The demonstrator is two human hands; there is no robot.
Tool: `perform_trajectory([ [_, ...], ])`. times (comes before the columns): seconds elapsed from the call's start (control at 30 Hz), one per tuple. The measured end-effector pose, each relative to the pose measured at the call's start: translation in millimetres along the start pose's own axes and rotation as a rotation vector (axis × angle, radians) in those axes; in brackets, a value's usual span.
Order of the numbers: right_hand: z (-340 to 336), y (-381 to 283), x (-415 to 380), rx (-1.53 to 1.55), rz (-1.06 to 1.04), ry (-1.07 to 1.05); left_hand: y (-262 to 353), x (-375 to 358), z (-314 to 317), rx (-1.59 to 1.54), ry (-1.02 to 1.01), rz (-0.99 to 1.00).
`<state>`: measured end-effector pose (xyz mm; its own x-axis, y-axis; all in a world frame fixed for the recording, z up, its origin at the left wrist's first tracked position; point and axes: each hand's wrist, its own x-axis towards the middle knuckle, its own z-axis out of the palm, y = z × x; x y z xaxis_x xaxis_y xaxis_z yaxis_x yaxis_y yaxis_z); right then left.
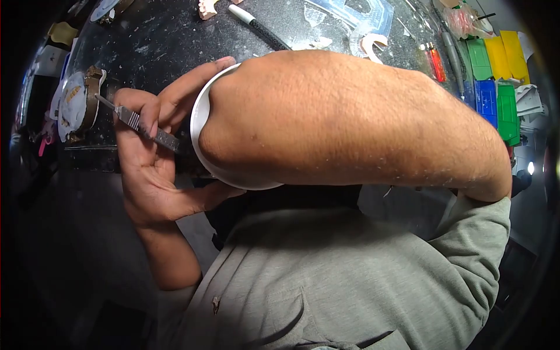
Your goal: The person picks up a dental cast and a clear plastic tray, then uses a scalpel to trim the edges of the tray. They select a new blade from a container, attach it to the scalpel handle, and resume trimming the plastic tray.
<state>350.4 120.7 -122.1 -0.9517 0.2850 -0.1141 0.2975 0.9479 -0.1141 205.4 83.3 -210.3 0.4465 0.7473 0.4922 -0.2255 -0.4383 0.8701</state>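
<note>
Steadying the white bowl (pixel 201 115) at the tabletop's (pixel 169 38) edge went best, we figured, with our left hand (pixel 140 166) loosely curled round it, a tool (pixel 133 121) pinned there too, tip facing away. Our forearm (pixel 350 116) hid our right hand, so couldn't tell its grip.

A tool (pixel 166 140) lies in your left hand (pixel 143 172), with the bowl (pixel 200 116) just right of that hand. Left of it lies a dental model (pixel 79 111); beyond, rightward, a pen (pixel 261 28).
</note>
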Motion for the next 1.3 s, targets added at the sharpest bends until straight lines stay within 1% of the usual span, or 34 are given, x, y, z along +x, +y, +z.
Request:
perform_trajectory([
  [0.03, -0.3, 0.0, 0.1, 0.002, 0.007, -0.006, 2.1, -5.4, -1.9, 0.000, -0.001, 0.001],
  [0.1, -3.7, 3.4, -5.6, 0.012, 0.020, -0.021, 8.2, -19.3, -3.7, 0.218, 0.202, -0.284],
  [0.13, -4.2, 3.0, -9.7, 0.020, 0.028, -0.031, 7.4, -15.4, -0.8, 0.218, 0.200, -0.282],
  [0.2, -5.5, -0.3, -19.4, 0.026, 0.047, -0.057, 5.7, -4.5, 7.5, -0.162, 0.126, -0.140],
  [0.4, -6.5, 1.3, -40.3, 0.061, 0.098, -0.106, 4.7, -2.0, 4.2, -0.137, 0.052, -0.113],
  [0.53, 2.1, 6.6, -42.6, 0.056, 0.080, -0.019, 7.3, -2.7, 5.6, -0.096, 0.057, -0.127],
  [0.6, 1.3, 11.3, -41.7, 0.132, 0.010, -0.023, 6.6, -3.4, 1.5, -0.178, 0.071, -0.164],
  [0.63, -3.0, 13.0, -42.9, 0.116, 0.021, -0.015, 8.5, -3.6, 2.8, -0.173, 0.057, -0.149],
  [0.7, -14.1, 15.5, -46.2, 0.326, 0.202, -0.063, 12.1, -4.4, 5.7, -0.200, 0.139, -0.233],
  [0.73, -15.1, 20.9, -52.1, 0.309, 0.208, -0.052, 8.8, -2.5, 7.4, -0.193, 0.128, -0.216],
  [0.8, -10.0, 36.5, -70.4, 0.873, 0.269, 0.378, 2.3, 2.0, 13.2, -0.268, 0.286, -0.151],
  [0.83, -10.4, 39.0, -76.5, 1.143, 0.420, 0.428, 2.9, 7.5, 16.3, -0.221, 0.313, -0.134],
  [0.87, -9.3, 45.5, -82.4, 1.276, 0.486, 0.502, -5.1, 9.0, 12.3, -0.061, 0.293, -0.011],
  [0.93, 3.4, 54.2, -88.1, 1.519, 0.494, 0.629, 3.0, 12.7, 5.4, 0.316, 0.365, 0.057],
  [0.97, 5.2, 52.2, -95.1, 1.572, 0.447, 0.610, 0.5, 14.7, 1.1, 0.317, 0.422, 0.140],
  [1.07, 2.8, 41.0, -95.8, 1.668, 0.489, 0.633, 25.5, 35.1, 6.9, 0.293, 0.530, 0.190],
  [1.1, 0.9, 38.9, -94.4, 1.663, 0.477, 0.626, 38.2, 42.2, 11.3, 0.280, 0.534, 0.114],
  [1.13, -0.8, 37.0, -92.2, 1.576, 0.457, 0.615, 50.0, 48.7, 16.3, 0.267, 0.540, 0.037],
  [1.17, -2.4, 35.4, -89.7, 1.489, 0.436, 0.604, 57.3, 56.2, 23.1, 0.231, 0.516, -0.001],
  [1.2, -3.0, 33.9, -87.6, 1.458, 0.427, 0.609, 63.6, 61.1, 26.6, 0.209, 0.442, -0.044],
  [1.27, -3.6, 32.5, -82.9, 1.343, 0.393, 0.580, 71.1, 65.3, 29.7, 0.081, 0.421, -0.135],
  [1.3, -6.5, 30.3, -82.0, 1.340, 0.384, 0.581, 72.4, 64.9, 28.7, 0.089, 0.423, -0.130],
])
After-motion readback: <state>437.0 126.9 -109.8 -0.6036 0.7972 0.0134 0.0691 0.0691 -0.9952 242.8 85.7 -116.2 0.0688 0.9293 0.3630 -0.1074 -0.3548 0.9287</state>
